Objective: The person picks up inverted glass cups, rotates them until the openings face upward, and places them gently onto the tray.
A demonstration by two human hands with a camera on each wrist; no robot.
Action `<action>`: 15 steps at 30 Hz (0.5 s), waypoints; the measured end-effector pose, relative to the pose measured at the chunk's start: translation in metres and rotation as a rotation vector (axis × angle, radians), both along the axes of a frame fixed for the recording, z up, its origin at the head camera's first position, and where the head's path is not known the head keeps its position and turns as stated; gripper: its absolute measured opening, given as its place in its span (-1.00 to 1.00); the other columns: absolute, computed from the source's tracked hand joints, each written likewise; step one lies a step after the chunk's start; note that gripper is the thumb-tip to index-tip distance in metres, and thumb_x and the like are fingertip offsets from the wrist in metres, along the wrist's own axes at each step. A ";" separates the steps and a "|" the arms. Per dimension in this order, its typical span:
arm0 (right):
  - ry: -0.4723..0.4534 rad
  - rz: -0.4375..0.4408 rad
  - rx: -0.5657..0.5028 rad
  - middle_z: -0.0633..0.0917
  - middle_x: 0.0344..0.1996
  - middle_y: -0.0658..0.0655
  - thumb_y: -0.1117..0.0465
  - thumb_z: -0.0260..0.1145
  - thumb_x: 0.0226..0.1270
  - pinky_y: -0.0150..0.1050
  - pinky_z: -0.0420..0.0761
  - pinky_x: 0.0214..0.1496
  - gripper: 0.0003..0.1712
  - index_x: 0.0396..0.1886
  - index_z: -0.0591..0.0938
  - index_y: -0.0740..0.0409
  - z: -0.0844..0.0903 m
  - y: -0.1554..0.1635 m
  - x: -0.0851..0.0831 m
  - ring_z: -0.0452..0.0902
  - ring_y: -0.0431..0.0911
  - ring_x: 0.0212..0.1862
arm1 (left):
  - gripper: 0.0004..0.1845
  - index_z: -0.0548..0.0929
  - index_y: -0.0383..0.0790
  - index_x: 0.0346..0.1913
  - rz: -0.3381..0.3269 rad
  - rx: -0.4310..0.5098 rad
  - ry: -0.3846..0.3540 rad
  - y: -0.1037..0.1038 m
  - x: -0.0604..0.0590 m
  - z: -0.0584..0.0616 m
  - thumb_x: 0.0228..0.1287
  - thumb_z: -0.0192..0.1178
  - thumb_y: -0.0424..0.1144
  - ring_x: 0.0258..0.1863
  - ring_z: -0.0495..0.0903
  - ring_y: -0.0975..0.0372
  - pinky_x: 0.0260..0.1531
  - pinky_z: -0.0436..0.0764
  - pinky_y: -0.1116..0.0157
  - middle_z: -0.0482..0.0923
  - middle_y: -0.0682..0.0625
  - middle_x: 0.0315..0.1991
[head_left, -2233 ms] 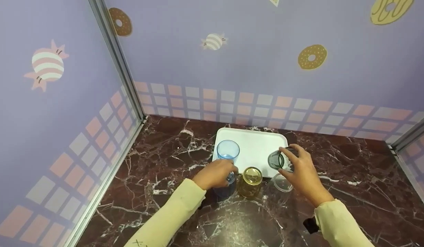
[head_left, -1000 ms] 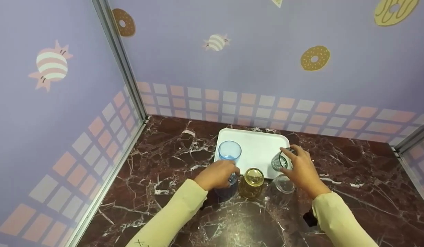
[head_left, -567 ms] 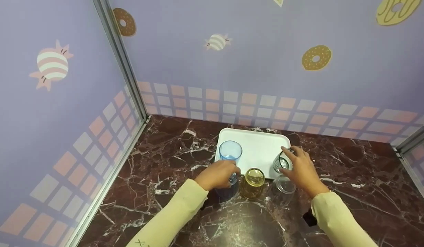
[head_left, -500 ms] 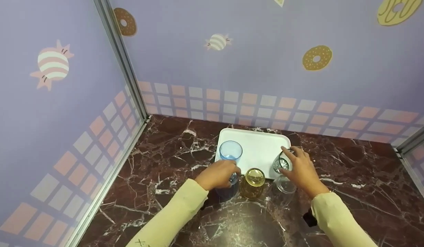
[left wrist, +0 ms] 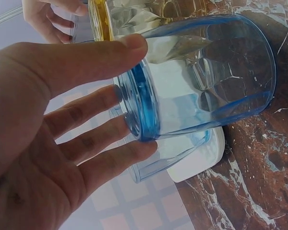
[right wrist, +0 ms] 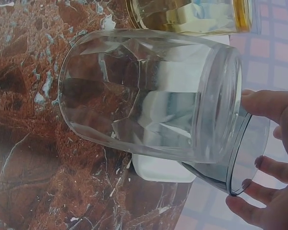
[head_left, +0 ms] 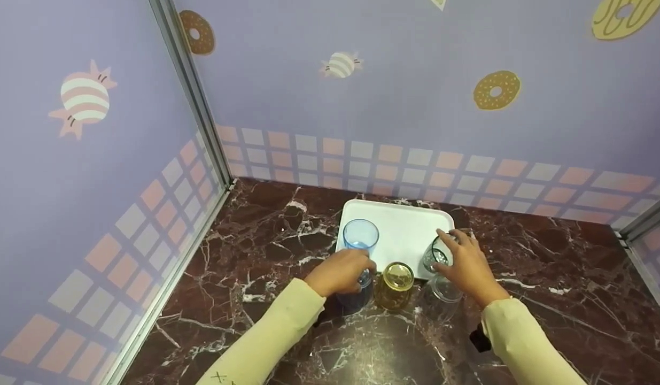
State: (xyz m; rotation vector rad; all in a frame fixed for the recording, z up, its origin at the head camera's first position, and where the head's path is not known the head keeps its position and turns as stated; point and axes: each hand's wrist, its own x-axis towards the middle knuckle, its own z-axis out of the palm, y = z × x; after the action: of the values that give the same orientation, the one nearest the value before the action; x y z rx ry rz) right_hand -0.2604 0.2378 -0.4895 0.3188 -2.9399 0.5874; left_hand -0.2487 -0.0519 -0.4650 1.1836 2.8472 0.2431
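In the head view my left hand (head_left: 340, 272) holds the top end of an upside-down blue glass (left wrist: 230, 62) standing on the table. The left wrist view shows thumb and fingers around its base. Behind it, another blue glass (head_left: 360, 235) stands upright on the left of a white tray (head_left: 402, 227). My right hand (head_left: 471, 267) grips a grey glass (head_left: 435, 256) by its rim at the tray's right side. Between the hands, an upside-down yellow glass (head_left: 394, 291) and a clear glass (right wrist: 134, 91) stand in front of the tray.
The dark red marbled table (head_left: 265, 230) is bounded by a patterned back wall (head_left: 330, 107) and a left wall (head_left: 46, 203), with a metal post (head_left: 193, 101) at their corner. The glasses stand close together. The clear glass is just in front of the right hand.
My right hand has brought the grey glass from a strong tilt over the tray to a more upright position, lower at its right side. The left hand has stayed on the blue glass.
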 end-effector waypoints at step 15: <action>-0.029 -0.012 -0.002 0.32 0.32 0.48 0.13 0.50 0.03 0.39 0.26 0.29 -0.08 0.42 0.33 0.15 -0.004 -0.001 -0.003 0.20 0.47 0.31 | -0.59 0.75 -0.07 -0.12 -0.008 -0.018 0.007 0.000 -0.002 -0.001 -0.17 0.44 -0.37 -0.28 0.61 0.19 -0.18 0.65 0.29 0.61 0.03 -0.25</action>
State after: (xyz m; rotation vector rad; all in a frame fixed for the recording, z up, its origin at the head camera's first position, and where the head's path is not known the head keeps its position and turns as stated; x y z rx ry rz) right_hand -0.2631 0.2369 -0.4933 0.2951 -2.9662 0.5989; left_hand -0.2502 -0.0518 -0.4659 1.1946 2.8434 0.2125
